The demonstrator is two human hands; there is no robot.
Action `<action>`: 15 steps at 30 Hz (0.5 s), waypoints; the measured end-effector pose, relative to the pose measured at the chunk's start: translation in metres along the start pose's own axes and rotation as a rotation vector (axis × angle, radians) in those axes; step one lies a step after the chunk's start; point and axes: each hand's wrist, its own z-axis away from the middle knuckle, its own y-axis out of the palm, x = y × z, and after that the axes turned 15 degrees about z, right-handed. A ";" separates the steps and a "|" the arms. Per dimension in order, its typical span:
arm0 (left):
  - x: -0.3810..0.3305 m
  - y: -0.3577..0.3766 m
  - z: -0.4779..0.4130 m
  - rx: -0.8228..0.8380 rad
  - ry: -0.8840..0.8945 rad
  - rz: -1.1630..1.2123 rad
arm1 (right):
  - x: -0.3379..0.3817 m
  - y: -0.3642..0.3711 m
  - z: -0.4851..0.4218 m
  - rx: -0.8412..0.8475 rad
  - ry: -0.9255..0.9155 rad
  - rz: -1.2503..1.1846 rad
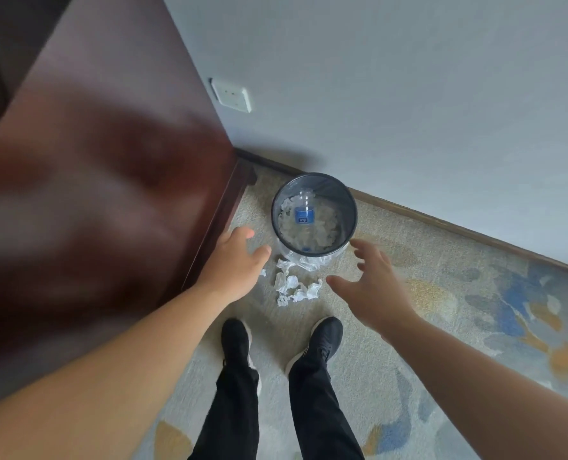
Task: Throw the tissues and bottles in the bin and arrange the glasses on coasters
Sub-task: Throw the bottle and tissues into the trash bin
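Observation:
A round dark bin (349, 207) with a clear liner stands on the carpet by the wall. Inside it lie crumpled tissues and a clear bottle (305, 212) with a blue label. More crumpled white tissues (292, 285) lie on the carpet just in front of the bin. My left hand (234, 260) hovers left of the bin and above the loose tissues, fingers apart and empty. My right hand (372, 283) is stretched out to the right of the tissues, fingers spread and empty. No glasses or coasters are in view.
A dark red wooden table (103, 180) fills the left side, its edge close to my left arm. A grey wall with a white socket (232, 96) rises behind the bin. My two black shoes (282, 340) stand on the patterned carpet.

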 end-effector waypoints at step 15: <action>0.140 0.000 0.083 0.117 0.062 -0.152 | 0.013 0.116 0.089 -0.041 -0.008 0.016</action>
